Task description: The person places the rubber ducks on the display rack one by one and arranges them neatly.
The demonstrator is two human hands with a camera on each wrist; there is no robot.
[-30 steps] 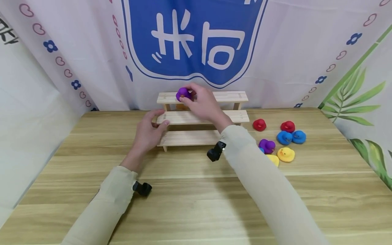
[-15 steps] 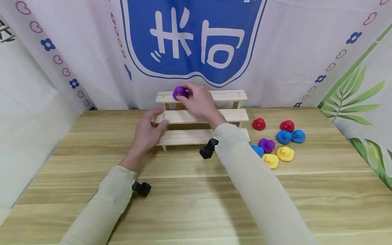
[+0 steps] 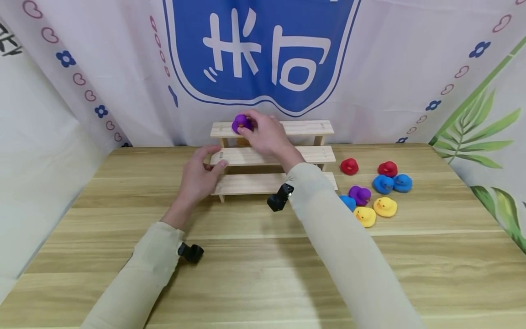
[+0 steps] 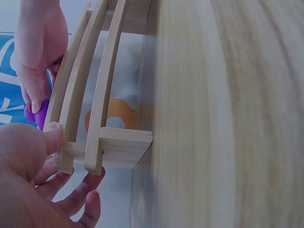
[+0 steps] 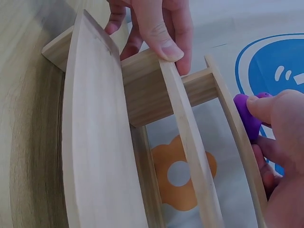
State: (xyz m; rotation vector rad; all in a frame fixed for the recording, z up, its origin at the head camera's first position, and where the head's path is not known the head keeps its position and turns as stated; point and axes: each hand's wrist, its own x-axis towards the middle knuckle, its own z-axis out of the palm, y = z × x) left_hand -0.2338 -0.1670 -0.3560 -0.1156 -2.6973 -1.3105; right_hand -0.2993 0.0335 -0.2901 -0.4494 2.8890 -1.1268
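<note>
Clearly, the right hand [image 3: 269,135] pinches the purple duck [image 3: 239,122].

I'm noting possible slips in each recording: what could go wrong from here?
The purple duck in the right hand is at the narrow top shelf and might tip off if let go near an edge. The left hand grips the left end of the wooden stand; an uneven pull could shift it. In the head view the right sleeve partly hides a blue duck; drawing back low might brush it, though the clearance cannot be judged.
</note>
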